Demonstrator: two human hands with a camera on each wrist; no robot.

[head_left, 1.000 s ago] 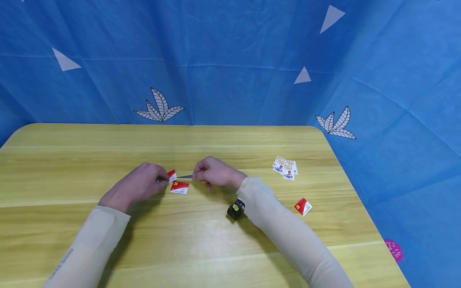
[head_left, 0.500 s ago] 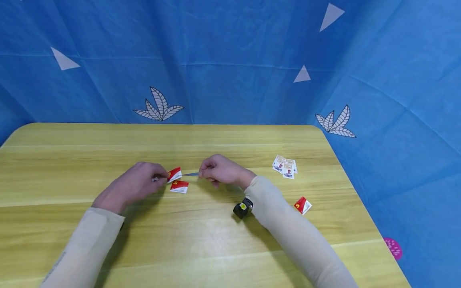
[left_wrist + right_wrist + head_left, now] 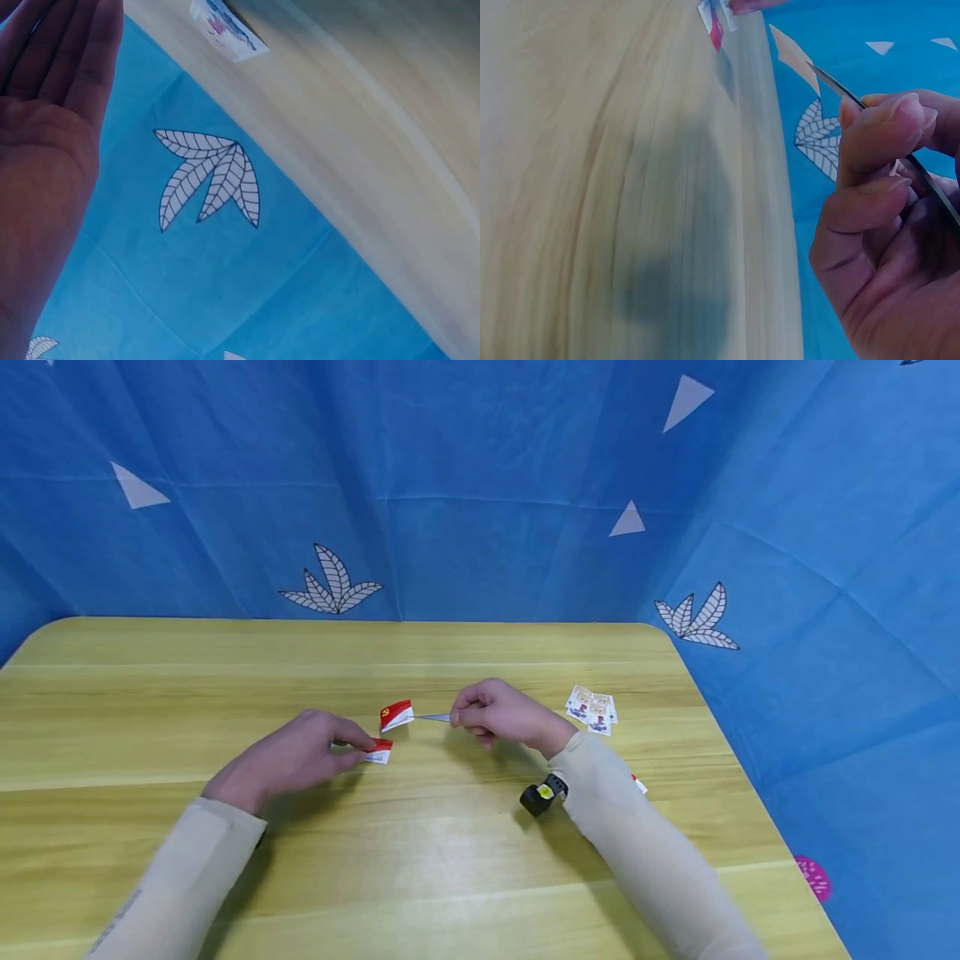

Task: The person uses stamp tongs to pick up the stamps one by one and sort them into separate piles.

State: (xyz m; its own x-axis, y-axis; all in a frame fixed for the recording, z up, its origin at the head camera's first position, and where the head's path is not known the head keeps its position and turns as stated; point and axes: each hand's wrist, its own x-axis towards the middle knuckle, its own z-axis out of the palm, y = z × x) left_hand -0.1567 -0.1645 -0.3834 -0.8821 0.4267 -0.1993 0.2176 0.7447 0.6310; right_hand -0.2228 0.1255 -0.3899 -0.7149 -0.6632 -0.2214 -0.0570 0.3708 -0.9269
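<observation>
Seemingly partway along, holding one red-and-white card point(image 3: 397, 715) off the table point(image 3: 450, 877) in tweezers point(image 3: 432, 717) pinched by the right hand point(image 3: 510, 714), with a nearer card point(image 3: 382, 755) remaining at the left hand point(image 3: 294, 757), grip unclear.

Right hand point(image 3: 889, 202) pinching a slim, pointed metal tool point(image 3: 836, 85)
The tip is holding a thin peach-coloured card point(image 3: 794, 58); a blurred grey shadow point(image 3: 679, 277) is crossing the pale wooden table point(image 3: 562, 180).

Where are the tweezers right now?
In the head view, the tweezers are in the right hand, their tip at the right edge of the upper red-and-white card.
</observation>
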